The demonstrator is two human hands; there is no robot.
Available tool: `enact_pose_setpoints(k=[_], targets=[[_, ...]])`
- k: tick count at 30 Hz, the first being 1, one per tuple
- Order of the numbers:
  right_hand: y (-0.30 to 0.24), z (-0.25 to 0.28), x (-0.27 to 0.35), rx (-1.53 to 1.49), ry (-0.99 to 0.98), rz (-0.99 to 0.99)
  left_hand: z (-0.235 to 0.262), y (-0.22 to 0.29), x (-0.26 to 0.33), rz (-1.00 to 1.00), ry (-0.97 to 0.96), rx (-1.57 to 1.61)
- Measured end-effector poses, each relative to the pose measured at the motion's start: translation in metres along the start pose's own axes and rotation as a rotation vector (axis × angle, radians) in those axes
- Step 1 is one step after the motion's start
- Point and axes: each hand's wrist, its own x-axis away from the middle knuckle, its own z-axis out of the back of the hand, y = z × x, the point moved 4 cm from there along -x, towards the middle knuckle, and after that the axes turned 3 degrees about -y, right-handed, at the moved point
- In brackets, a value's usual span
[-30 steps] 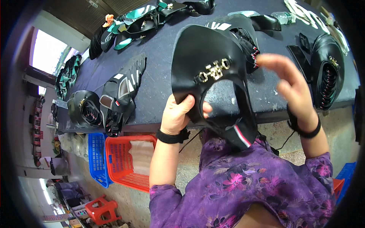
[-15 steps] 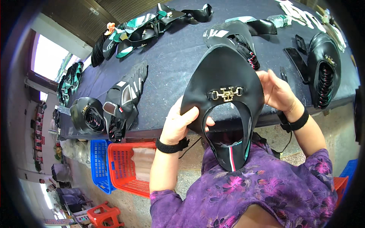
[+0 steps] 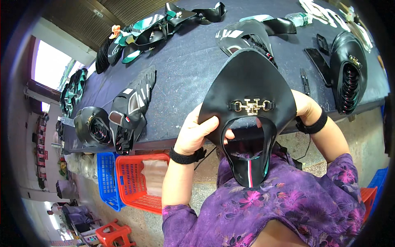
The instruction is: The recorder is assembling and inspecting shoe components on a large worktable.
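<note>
A black shoe upper [image 3: 249, 88] with a gold metal buckle [image 3: 252, 106] across its front is held up above the near edge of the dark blue table [image 3: 185, 70], in front of the person's purple flowered top. The left hand [image 3: 197, 131] is clamped on the upper's left edge, thumb over the front face. The right hand [image 3: 303, 108] is mostly hidden behind the right edge, so whether its fingers are closed on the upper cannot be told. On the floor under the table stands a red plastic basket [image 3: 135, 187] holding a pale folded bag [image 3: 154, 177] (its contents cannot be made out), with a blue basket [image 3: 108, 179] just beside it on the left. Stacks of black uppers [image 3: 349, 72] and striped uppers [image 3: 129, 111] lie on the table.
</note>
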Motion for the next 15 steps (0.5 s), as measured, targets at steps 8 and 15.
enact_pose_setpoints(k=[8,15], targets=[[-0.021,-0.007,-0.002,-0.058,0.206,-0.148,0.006,0.002,0.01,-0.059,0.017,0.063],[-0.016,0.001,0.007,-0.269,0.123,0.004,0.003,0.004,0.004,-0.022,0.097,0.056]])
